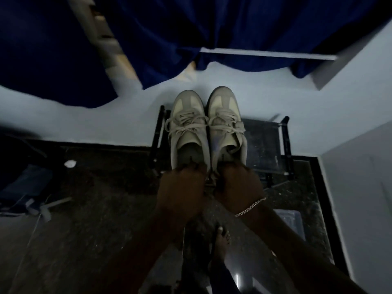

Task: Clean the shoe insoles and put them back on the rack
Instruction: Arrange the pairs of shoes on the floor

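Left shoe (188,128): pale, laced; the left hand (180,183) curled its fingers round the heel.
Right shoe (227,126): just beside it; the right hand (237,183) gripped its heel.
Rack (263,143): black, stood under both shoes.
Wall (84,115): pale blue, behind the rack.
Floor (101,209): dark speckled stone.
Curtain (191,28): dark blue, hung above.

Two pale beige lace-up shoes sit side by side over the left half of the rack (263,141), toes pointing past its far edge and heels at its near edge. The left shoe (188,128) and right shoe (227,126) touch along their inner sides, upright, with their laces tied. Each is gripped at the heel, by the left hand (180,185) and the right hand (239,183). The rack is a black frame with a dark, speckled top shelf.
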Demonstrator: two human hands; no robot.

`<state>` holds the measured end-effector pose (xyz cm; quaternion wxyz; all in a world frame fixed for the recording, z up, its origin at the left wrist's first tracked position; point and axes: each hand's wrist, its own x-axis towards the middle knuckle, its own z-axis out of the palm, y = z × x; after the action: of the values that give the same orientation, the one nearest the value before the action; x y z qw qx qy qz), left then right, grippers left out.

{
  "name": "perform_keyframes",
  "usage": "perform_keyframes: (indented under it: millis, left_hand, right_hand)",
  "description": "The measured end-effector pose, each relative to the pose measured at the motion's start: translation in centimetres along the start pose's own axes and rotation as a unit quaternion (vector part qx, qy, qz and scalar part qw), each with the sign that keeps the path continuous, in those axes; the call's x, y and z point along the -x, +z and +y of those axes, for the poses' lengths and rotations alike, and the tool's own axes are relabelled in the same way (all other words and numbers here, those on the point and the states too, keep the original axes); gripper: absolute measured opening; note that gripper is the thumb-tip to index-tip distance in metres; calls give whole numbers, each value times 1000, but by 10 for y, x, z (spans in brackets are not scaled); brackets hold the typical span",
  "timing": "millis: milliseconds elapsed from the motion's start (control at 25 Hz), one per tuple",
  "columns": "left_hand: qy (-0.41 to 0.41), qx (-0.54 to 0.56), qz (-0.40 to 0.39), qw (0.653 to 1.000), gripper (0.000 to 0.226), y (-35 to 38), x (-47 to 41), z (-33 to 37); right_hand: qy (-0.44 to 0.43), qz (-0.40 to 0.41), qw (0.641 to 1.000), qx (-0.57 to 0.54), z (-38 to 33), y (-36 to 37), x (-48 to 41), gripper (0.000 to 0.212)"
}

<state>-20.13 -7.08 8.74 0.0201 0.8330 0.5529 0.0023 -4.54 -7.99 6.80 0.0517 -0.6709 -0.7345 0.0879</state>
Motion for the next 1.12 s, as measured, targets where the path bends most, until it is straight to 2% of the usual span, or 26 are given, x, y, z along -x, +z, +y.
perform_keyframes:
  millis: [80, 200, 320, 520, 760, 840, 960, 1120]
  left_hand:
    - [21, -1, -5, 1000, 36, 0, -27, 20]
    - [56, 24, -25, 998, 32, 5, -68, 56]
    - [67, 51, -52, 995, 30, 13, -105, 86]
    - [81, 68, -90, 990, 38, 36, -145, 124]
    - [66, 86, -133, 985, 41, 73, -172, 141]
    - [63, 88, -140, 984, 42, 86, -176, 143]
    - [60, 83, -141, 985, 43, 101, -178, 144]
    - [50, 54, -152, 986, 44, 113, -173, 143]
  right_hand:
    - [20, 13, 1000, -13, 26, -13, -6, 39]
    - [36, 32, 999, 1, 74, -20, -16, 32]
    - [68, 0, 998, 13, 120, -17, -27, 35]
    - [124, -49, 991, 26, 170, 0, -47, 28]
    - [110, -97, 989, 1, 203, 18, -66, 24]
    - [99, -106, 989, -10, 209, 27, -69, 32]
    - [82, -143, 986, -16, 211, 36, -74, 57]
    - [88, -144, 984, -49, 210, 44, -79, 69]
